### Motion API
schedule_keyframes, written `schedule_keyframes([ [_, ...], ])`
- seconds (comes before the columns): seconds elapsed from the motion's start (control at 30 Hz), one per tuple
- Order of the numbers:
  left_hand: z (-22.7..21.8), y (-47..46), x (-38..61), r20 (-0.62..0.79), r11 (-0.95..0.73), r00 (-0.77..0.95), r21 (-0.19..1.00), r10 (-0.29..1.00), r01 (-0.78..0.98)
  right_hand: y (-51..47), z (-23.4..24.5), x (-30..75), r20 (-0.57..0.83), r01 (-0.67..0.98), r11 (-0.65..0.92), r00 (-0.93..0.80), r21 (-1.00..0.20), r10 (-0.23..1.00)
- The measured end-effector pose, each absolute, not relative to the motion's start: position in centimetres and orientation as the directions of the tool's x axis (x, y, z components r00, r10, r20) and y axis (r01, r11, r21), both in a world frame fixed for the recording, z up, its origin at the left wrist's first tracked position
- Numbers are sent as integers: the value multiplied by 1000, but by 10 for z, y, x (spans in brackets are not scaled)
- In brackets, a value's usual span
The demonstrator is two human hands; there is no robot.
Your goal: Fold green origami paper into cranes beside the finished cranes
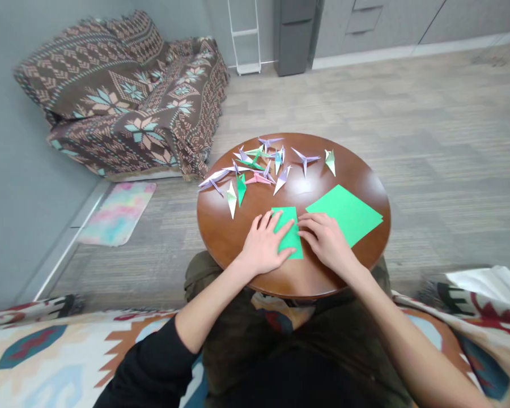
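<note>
A green sheet of paper (289,215), folded to an upright rectangle, lies near the front of the round brown table (221,238). Flat on its left part rests my left hand (263,243), fingers spread and holding nothing. My right hand (323,235) is at the paper's right edge with bent fingers slightly apart, the fingertips touching or very near that edge. Just beyond this hand, a stack of flat green paper (344,212) lies turned like a diamond, partly covered by my wrist.
Several folded paper cranes in purple, green and pink, such as a pink crane (258,178) and a pale green crane (330,161), crowd the table's far left and back. A patterned sofa (144,107) stands beyond, with a pastel mat (117,212) on the floor.
</note>
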State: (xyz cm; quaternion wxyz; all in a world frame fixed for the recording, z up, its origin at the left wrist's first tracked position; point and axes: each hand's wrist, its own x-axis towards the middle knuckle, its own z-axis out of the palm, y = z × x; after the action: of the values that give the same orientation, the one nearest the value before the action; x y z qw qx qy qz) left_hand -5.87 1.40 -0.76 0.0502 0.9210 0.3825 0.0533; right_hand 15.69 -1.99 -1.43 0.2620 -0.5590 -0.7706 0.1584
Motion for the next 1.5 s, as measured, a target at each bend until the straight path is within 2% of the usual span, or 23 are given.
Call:
schedule_keyframes([
  [0.1, -9, 13, -58, 68, -702, 700, 138, 710, 699, -18, -23, 151, 278, 786, 345, -228, -514, 933],
  [0.3, -9, 17, -63, 59, -707, 709, 162, 703, 688, -18, -36, 152, 282, 788, 387, -279, -478, 918],
  [0.57, -7, 25, -72, 3, -730, 741, 178, 672, 660, -13, -27, 149, 303, 796, 422, -312, -434, 900],
  [0.77, -8, 24, -72, 10, -718, 730, 196, 683, 668, -1, -37, 127, 336, 799, 371, -226, -473, 914],
  [1.1, -15, 21, -73, 25, -723, 729, 158, 684, 673, 1, -65, 110, 274, 822, 358, -256, -442, 927],
  [1.27, -12, 19, -73, 28, -655, 658, 146, 752, 742, -1, -62, 109, 254, 840, 362, -277, -404, 927],
  [1.37, -11, 24, -70, 52, -615, 615, 161, 786, 772, -2, -59, 109, 246, 845, 369, -291, -388, 924],
  [1.5, -12, 36, -66, 174, -587, 560, 239, 810, 774, -2, -57, 108, 230, 854, 363, -294, -373, 928],
])
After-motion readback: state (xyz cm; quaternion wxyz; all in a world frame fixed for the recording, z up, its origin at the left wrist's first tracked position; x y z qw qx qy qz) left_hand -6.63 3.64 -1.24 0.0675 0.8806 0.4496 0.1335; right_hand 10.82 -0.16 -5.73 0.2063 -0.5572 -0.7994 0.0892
